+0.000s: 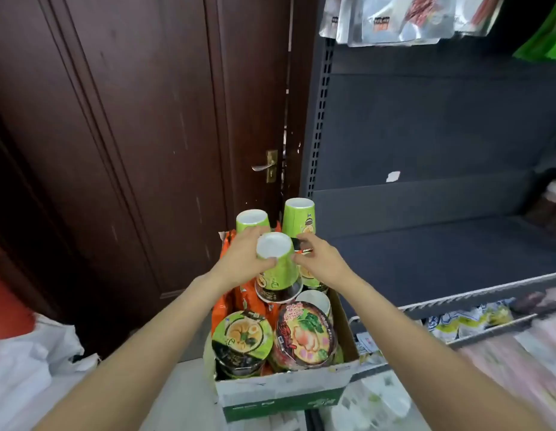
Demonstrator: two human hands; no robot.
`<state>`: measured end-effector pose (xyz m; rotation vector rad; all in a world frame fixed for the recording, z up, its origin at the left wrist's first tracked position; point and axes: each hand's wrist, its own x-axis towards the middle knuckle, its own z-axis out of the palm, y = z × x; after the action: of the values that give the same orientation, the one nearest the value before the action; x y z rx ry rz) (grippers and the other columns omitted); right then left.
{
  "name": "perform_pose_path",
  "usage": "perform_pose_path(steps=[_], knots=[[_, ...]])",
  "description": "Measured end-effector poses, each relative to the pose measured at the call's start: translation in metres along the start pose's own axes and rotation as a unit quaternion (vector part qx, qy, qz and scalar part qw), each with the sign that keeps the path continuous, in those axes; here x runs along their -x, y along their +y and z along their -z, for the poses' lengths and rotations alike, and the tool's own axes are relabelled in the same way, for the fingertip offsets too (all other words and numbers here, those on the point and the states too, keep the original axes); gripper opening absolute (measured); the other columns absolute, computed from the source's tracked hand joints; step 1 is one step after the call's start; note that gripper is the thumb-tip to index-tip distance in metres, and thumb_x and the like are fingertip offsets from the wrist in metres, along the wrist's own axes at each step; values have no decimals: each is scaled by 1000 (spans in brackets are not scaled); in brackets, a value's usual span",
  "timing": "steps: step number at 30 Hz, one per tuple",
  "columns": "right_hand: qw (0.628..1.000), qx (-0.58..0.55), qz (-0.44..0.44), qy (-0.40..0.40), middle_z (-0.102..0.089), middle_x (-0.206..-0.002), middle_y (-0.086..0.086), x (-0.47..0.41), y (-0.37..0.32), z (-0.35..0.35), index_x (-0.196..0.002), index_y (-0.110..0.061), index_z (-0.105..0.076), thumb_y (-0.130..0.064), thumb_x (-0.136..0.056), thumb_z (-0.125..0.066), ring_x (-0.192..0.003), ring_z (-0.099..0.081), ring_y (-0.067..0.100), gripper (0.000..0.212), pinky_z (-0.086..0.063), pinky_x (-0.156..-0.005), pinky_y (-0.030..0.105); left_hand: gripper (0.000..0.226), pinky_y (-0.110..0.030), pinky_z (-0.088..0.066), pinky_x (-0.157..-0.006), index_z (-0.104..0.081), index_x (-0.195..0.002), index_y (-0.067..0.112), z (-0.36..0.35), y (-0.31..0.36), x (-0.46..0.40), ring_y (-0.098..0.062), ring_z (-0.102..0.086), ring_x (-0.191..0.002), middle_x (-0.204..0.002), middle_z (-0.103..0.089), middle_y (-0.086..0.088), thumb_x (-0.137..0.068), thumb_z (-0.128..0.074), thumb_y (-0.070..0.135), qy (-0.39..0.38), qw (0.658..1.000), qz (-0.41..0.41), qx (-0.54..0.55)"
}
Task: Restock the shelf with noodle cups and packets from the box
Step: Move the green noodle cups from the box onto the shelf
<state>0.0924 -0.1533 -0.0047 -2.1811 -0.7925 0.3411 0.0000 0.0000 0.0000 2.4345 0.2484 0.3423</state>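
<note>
A cardboard box (280, 396) sits low in the middle, full of noodle cups and orange noodle packets (227, 301). My left hand (242, 262) grips an upside-down green noodle cup (278, 269) by its white base, above the box. My right hand (320, 259) touches the same cup's right side with its fingertips. Two more upside-down green cups (300, 217) stand behind. A green-lidded cup (242, 335) and a red-lidded cup (306, 332) lie in the box's front. The dark shelf (426, 253) to the right is bare.
A dark wooden door (146, 135) with a brass handle (266, 166) stands behind the box. Silver snack packets (395, 17) hang above the shelf. A lower shelf rail (457, 301) holds packets at the right. White plastic bags (31, 362) lie at the lower left.
</note>
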Motion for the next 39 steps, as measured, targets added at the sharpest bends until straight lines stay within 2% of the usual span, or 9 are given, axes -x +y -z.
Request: perform_pose_path(steps=[2,7,13,16,20,26,33,36,39], knots=[[999,-32,5,-25,-55,-131,6,-15,7,2,-135,-11,-46,-23,-90,-60,-120,-51,18,49,-36,-83,17,70,-22,-26,-98,-41,-135,12,-5,-2,-11,-16,-34,-128,-132,-42,0,-76,-77,23,-27,999,21,19],[990,-86,31,-103,-63,-100,-7,-49,22,15,-122,-14,-59,-27,-89,-62,-92,-60,7,35,-44,-73,15,55,-17,-34,-82,-53,-115,25,-10,-7,-32,-8,-49,-106,-107,-52,14,-69,-83,28,-25,997,57,34],[992,-75,99,23,-64,-96,-7,-98,20,38,-108,-16,-66,-26,-88,-63,-77,-55,-4,22,-40,-67,4,52,-7,-39,-69,-57,-112,28,15,1,-64,-7,-53,-101,-107,-58,13,-67,-82,36,128,975,148,102],[990,-13,129,54,-58,-108,-4,-119,22,46,-114,-18,-62,-25,-89,-61,-90,-56,7,25,-45,-79,21,58,-19,-43,-78,-58,-116,26,26,5,-77,-8,-55,-103,-109,-60,12,-66,-82,42,163,966,162,121],[988,63,133,46,-48,-128,3,-149,36,50,-128,-19,-53,-28,-90,-60,-121,-44,20,40,-40,-95,31,71,-12,-45,-72,-57,-116,31,31,19,-83,1,-58,-99,-104,-60,20,-53,-81,54,214,953,154,149],[992,98,71,-43,-37,-144,12,-177,50,47,-142,-18,-39,-35,-88,-62,-134,-31,28,61,-33,-106,39,56,-3,-42,-53,-55,-122,23,27,34,-87,18,-55,-73,-108,-58,12,-72,-80,27,267,940,144,155],[996,69,37,-38,-38,-129,16,-182,55,50,-133,-13,-46,-35,-79,-73,-122,-41,35,64,-41,-100,39,62,-8,-42,-79,-52,-122,30,18,50,-80,-5,-49,-110,-128,-52,14,-68,-81,38,281,943,150,95],[997,67,17,-28,-34,-132,19,-170,56,64,-143,-12,-32,-35,-73,-78,-127,-35,36,87,-38,-105,40,57,-28,-39,-100,-47,-110,47,13,60,-71,-7,-46,-116,-127,-50,15,-66,-83,36,283,947,140,57],[997,77,16,-22,-29,-134,20,-148,56,83,-145,-9,-28,-33,-73,-76,-131,-27,34,90,-33,-105,36,59,-26,-35,-100,-50,-117,41,9,70,-59,-9,-45,-119,-128,-49,13,-68,-82,34,279,949,141,37]])
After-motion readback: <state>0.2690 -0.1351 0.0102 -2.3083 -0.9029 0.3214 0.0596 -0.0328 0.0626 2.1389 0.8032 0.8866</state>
